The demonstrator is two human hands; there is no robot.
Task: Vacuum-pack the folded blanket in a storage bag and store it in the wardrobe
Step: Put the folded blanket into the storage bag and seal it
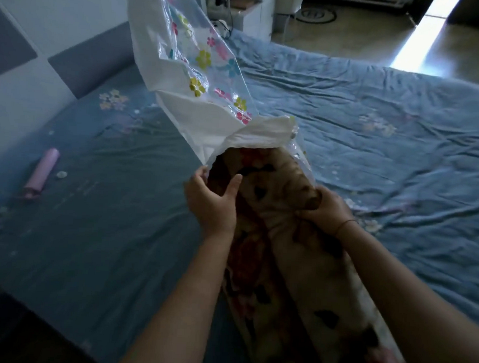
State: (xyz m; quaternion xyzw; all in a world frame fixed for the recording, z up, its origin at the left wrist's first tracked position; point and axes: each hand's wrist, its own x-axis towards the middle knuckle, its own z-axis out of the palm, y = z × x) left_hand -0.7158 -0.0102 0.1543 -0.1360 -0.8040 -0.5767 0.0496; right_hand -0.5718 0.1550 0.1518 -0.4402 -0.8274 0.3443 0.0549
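A folded blanket (298, 255), beige with red and dark flowers, runs from the bottom right up to the middle. Its far end sits inside the mouth of a clear and white storage bag (199, 78) printed with coloured flowers. The bag rises up and to the left, held in the air. My left hand (213, 199) grips the left edge of the bag's mouth, thumb stretched across the opening. My right hand (327, 210) grips the blanket's right side, where the bag's clear edge lies, fingers curled into the fabric.
Under everything lies a bed with a blue flowered sheet (372, 126). A pink cylinder (42, 172) and a small white round piece (60, 174) lie on the bed at the left. A grey and white padded headboard (46, 52) borders the left; floor and white furniture (251, 14) lie beyond.
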